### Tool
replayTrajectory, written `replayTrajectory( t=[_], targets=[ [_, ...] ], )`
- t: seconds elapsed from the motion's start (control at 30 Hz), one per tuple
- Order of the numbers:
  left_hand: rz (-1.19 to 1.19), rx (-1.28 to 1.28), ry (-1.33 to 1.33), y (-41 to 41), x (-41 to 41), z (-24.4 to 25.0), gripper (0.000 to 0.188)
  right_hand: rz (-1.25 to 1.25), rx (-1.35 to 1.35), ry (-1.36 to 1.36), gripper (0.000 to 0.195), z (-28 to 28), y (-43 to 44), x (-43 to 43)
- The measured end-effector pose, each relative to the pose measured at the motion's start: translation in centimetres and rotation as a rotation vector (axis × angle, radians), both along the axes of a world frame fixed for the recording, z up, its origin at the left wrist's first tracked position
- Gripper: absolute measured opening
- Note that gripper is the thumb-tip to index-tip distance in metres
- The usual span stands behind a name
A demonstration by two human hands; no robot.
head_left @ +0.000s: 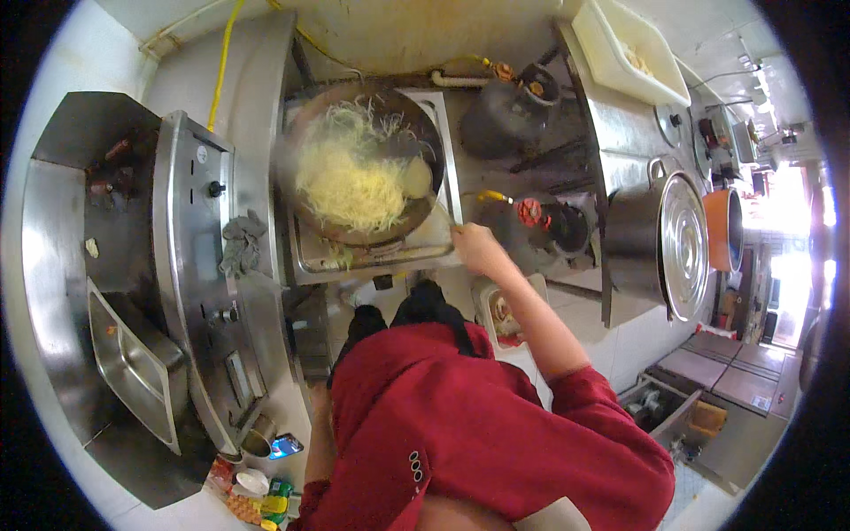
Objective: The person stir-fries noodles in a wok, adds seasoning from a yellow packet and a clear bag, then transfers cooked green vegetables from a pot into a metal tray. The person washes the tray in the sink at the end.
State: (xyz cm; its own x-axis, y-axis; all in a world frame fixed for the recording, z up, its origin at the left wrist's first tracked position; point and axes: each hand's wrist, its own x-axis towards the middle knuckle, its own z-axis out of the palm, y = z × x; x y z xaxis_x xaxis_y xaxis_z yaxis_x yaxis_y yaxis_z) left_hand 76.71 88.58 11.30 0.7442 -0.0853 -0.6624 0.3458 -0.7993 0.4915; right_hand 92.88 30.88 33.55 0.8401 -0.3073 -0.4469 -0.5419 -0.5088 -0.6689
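My right hand [473,247] grips the handle of a long-handled ladle. The ladle's round bowl [418,178] rests among pale yellow shreds [352,189], perhaps shredded potato, in a large dark wok [428,123]. Greener, thinner shreds [352,118] lie towards the wok's far side, and steam rises over the food. The wok sits on a steel stove top [441,232] with a raised rim. My left hand [320,396] hangs low beside my body, away from the wok. Its fingers are too obscured to read.
A lidded steel stockpot [637,232] stands on the right counter, near a white plastic bin [624,56]. Red gas valve [529,212] and blackened burners lie right of the wok. A grey cloth [243,244] drapes the left steel unit, which holds a steel pan [133,365].
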Motion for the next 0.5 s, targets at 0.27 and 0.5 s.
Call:
replayTrajectory(
  t=[0.27,0.5],
  targets=[
    [0.127,-0.057,-0.108,-0.7,2.2,-1.8,0.033,0.119,-0.023,-0.293,0.028,-3.3,-0.1,0.1],
    [0.256,-0.182,-0.096,-3.2,0.7,5.5,0.031,-0.248,0.931,0.125,0.027,-10.0,5.0,5.0]
  ],
)
